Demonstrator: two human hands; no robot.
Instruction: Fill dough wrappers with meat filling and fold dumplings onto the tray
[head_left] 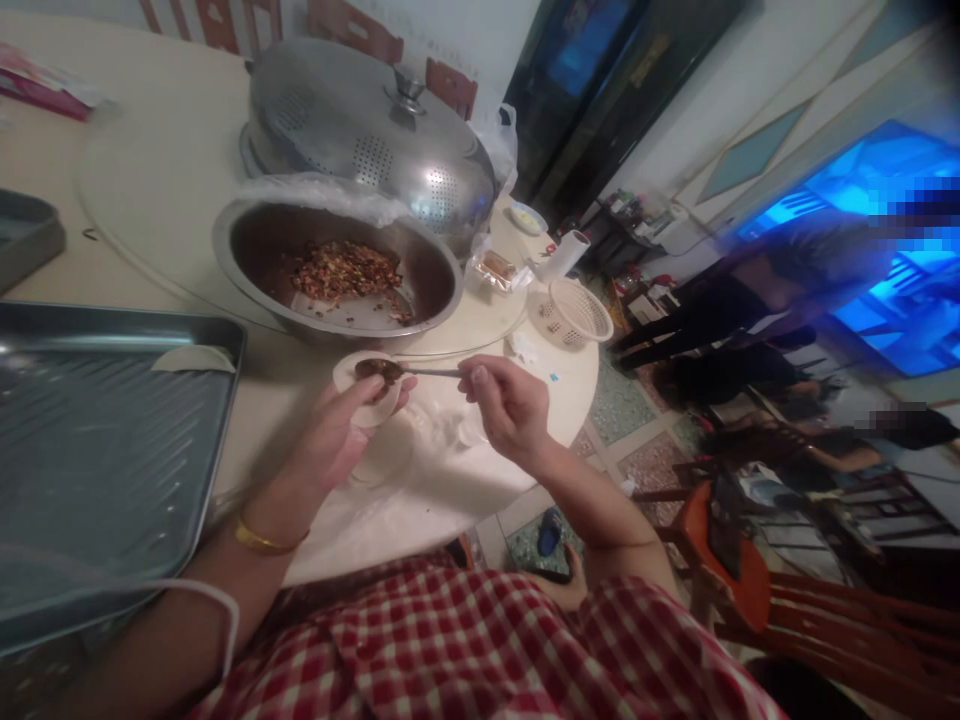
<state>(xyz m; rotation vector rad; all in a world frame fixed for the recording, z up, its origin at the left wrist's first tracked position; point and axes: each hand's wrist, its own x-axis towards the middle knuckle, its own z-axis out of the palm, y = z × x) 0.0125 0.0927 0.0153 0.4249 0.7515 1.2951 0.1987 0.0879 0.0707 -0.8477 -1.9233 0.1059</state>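
Note:
A round dumpling wrapper [384, 408] lies in my left hand [341, 428], its thumb pressed over the near edge. Dark chopped filling [379, 372] sits on the wrapper. My right hand [510, 400] is closed round the handle of a spoon [431, 372], whose bowl end rests at the filling and is partly hidden by it. Just beyond both hands stands a wide metal bowl [442, 300] holding more chopped filling [345, 270]. Below my left hand, pale round wrappers [386, 455] lie on the table. One folded dumpling [193, 358] is in the grey tray [238, 350] on the left.
Behind the bowl stands a large domed steamer lid [322, 110]. A foil-wrapped packet [496, 268], a woven basket [577, 312] and a white roll [566, 255] are at the right of the round table [150, 210]. Beyond it are a wooden chair [720, 560] and other people.

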